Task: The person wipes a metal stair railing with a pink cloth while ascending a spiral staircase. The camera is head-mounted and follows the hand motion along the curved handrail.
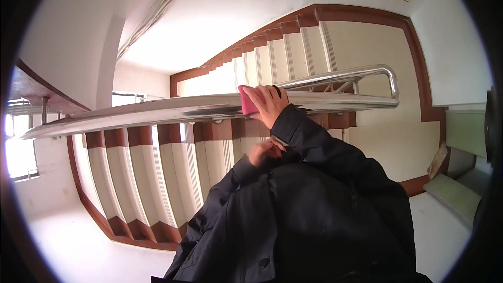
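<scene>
My right hand [272,101] holds a pink cloth or sponge [250,101] against the polished metal handrail [165,114] of a staircase. Its fingers spread over the pink piece, and a black band shows at the hand. Close to my chest, below the rail, is my left hand [268,151] with its fingers curled. A small pale edge shows between it and the right sleeve; whether the left hand holds anything is unclear.
Stairs [204,165] with red-brown edging run below the rail, and another flight [275,55] lies beyond it. A landing [393,145] is at right, with pale green boards [454,196] by the wall. Cables [157,8] run along the upper left wall.
</scene>
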A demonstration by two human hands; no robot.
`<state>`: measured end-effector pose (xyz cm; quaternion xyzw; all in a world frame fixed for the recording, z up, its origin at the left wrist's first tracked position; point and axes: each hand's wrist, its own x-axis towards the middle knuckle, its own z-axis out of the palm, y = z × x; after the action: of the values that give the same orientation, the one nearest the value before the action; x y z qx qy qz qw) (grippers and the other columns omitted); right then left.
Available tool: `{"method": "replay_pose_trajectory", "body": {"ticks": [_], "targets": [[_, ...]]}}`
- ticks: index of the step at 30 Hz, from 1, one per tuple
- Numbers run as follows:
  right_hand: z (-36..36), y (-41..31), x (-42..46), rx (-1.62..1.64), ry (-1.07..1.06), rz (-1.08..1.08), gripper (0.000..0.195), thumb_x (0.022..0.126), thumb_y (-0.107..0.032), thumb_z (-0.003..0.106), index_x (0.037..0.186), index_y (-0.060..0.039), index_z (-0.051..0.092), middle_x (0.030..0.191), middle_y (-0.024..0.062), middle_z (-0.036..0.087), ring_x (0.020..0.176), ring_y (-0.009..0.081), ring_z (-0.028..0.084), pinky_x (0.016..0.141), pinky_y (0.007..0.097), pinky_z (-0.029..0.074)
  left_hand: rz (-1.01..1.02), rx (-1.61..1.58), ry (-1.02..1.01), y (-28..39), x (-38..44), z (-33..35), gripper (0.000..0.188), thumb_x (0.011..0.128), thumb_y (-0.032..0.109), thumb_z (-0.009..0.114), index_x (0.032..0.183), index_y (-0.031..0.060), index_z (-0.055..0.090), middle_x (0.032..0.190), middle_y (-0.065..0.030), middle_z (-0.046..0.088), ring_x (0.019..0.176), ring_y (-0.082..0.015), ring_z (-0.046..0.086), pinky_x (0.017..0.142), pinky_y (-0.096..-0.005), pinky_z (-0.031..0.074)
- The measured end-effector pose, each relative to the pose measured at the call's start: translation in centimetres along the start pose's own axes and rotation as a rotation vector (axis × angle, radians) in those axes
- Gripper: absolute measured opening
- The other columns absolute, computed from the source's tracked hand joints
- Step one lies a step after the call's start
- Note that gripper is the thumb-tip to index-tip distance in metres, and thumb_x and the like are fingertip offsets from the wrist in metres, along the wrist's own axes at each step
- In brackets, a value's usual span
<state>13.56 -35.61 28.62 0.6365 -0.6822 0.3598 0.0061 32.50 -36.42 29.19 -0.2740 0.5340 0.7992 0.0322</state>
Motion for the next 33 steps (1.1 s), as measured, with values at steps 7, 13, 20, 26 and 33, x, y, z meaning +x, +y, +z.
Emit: {"method": "replay_pose_trajectory", "body": {"ticks": [7,13,20,26,33], "targets": [[-5.6,10.9,-6.8,-0.012,-0.233,0.085,0.101,0.058,-0.020,0.091,0.146,-0.0190,0.043,0.120,0.0117,0.060,0.112,0.0335,0.057,0.094,0.0498,0.046,0.114,-0.036,0.067,-0.6,-1.3,-0.2,0.048,0.100,0.036,0.032,0.107,0.0014,0.066,0.093,-0.0071,0.065,0.088,-0.0147,0.060,0.082,-0.0264,0.044],[-2.5,5.3,-2.6,-0.033,-0.317,0.096,0.103,0.060,-0.022,0.090,0.149,-0.0210,0.038,0.125,0.0096,0.055,0.113,0.0328,0.054,0.096,0.0503,0.043,0.085,-0.093,0.083,-2.3,-1.0,-1.6,0.056,0.096,0.046,0.035,0.106,-0.0001,0.066,0.090,-0.0084,0.064,0.088,-0.0185,0.059,0.083,-0.0306,0.043],[1.3,-5.1,4.0,-0.027,0.000,-0.107,0.104,0.062,-0.024,0.089,0.151,-0.0198,0.036,0.127,0.0128,0.055,0.113,0.0338,0.055,0.095,0.0490,0.044,0.128,-0.056,-0.028,-2.3,-2.3,-2.1,0.056,0.099,0.045,0.035,0.109,-0.0012,0.064,0.093,-0.0107,0.067,0.088,-0.0206,0.063,0.081,-0.0318,0.046],[-4.9,6.8,-5.5,-0.189,-0.086,0.007,0.101,0.058,-0.006,0.088,0.147,-0.0177,0.041,0.115,0.0137,0.062,0.107,0.0371,0.060,0.092,0.0504,0.048,0.188,-0.166,0.041,-4.7,-5.6,-3.3,0.057,0.100,0.046,0.034,0.109,-0.0007,0.065,0.090,-0.0092,0.066,0.086,-0.0179,0.061,0.079,-0.0303,0.044],[1.1,-8.2,6.3,-0.036,-0.171,0.013,0.096,0.065,-0.018,0.087,0.148,-0.0175,0.039,0.123,0.0146,0.057,0.111,0.0378,0.057,0.093,0.0508,0.046,0.219,-0.166,0.056,-8.0,-8.4,-4.1,0.053,0.097,0.042,0.032,0.106,0.0030,0.066,0.087,-0.0056,0.065,0.080,-0.0132,0.061,0.075,-0.0247,0.046]]}}
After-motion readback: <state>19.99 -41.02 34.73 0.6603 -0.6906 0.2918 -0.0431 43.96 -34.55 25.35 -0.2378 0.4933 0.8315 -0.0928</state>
